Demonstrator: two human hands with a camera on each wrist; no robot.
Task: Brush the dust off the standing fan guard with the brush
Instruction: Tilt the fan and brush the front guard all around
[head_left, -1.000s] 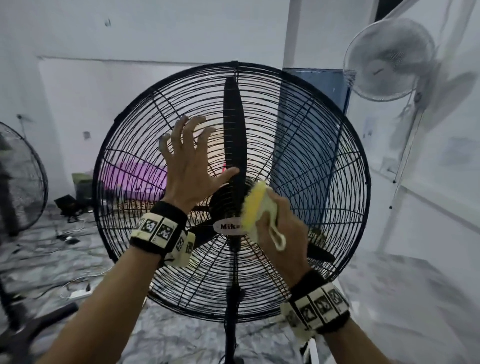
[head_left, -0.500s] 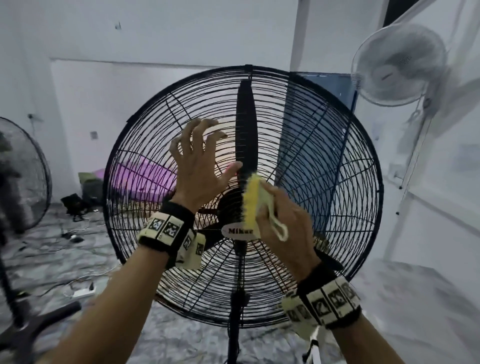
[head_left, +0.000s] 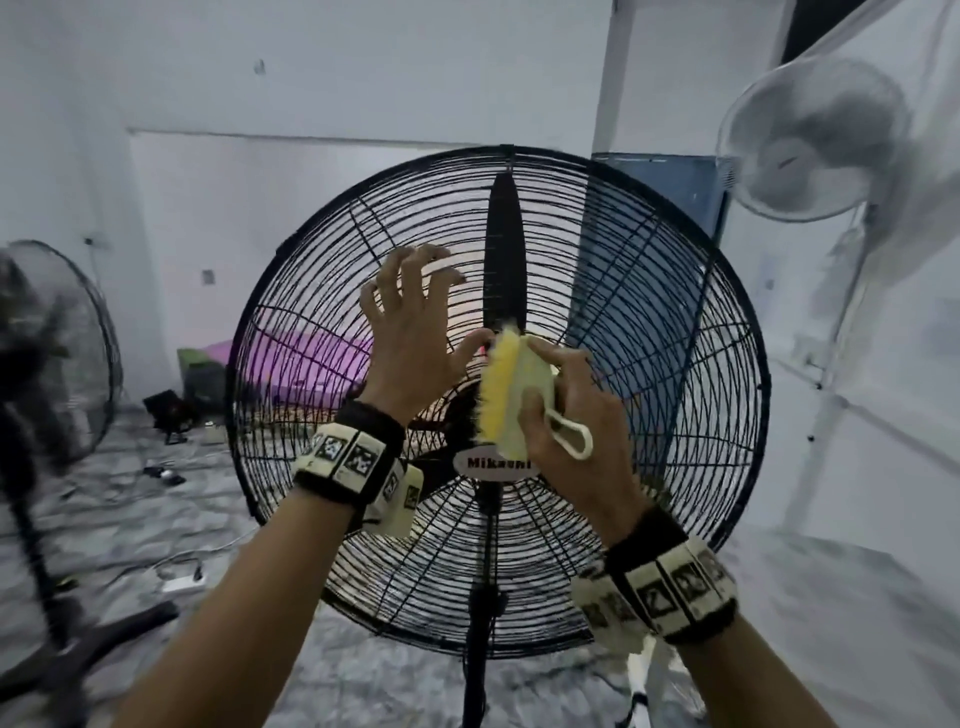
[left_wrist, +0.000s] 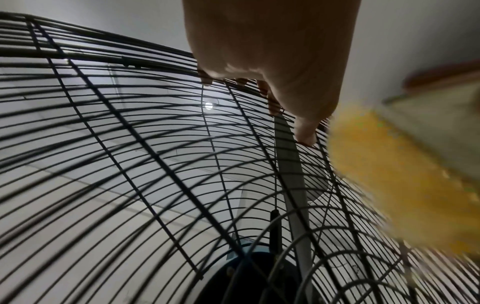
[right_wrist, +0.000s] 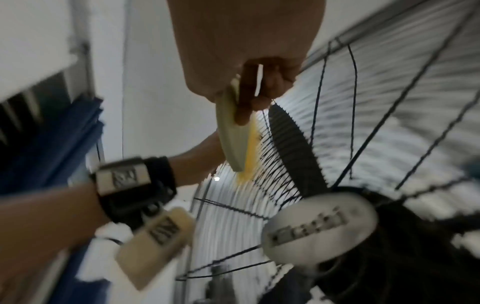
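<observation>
**A:** Head view first: the right hand (head_left: 576, 415) is wrapped around the pale body of the scrub brush (head_left: 511, 392), yellow bristles pressed to the black wire fan guard (head_left: 322, 291) just above the oval hub badge (head_left: 496, 462).

**B:** And the left hand (head_left: 410, 332)?

**A:** Spread wide, holding nothing, fingertips (head_left: 439, 252) bent onto the guard wires left of the upright blade (head_left: 504, 249). The thumb reaches toward the brush.

**B:** A grey pedestal fan (head_left: 815, 140) stands at the right, another dark fan (head_left: 57, 353) at the left edge.

**A:** Left wrist view now: the left hand (left_wrist: 270, 51) from below, fingertips (left_wrist: 306, 135) touching the fan guard (left_wrist: 130, 131). The brush (left_wrist: 394, 164) is a yellow blur at the right, against the wires.

**B:** Right wrist?

**A:** The right hand (right_wrist: 246, 61) is curled around the brush (right_wrist: 232, 142), fingers over its back. The bristles seem to meet the fan guard (right_wrist: 335, 102) beside the blade (right_wrist: 296, 152), though blur softens that. Hub badge (right_wrist: 319, 228) below, the left hand's wristband (right_wrist: 130, 181) on the left.
</observation>
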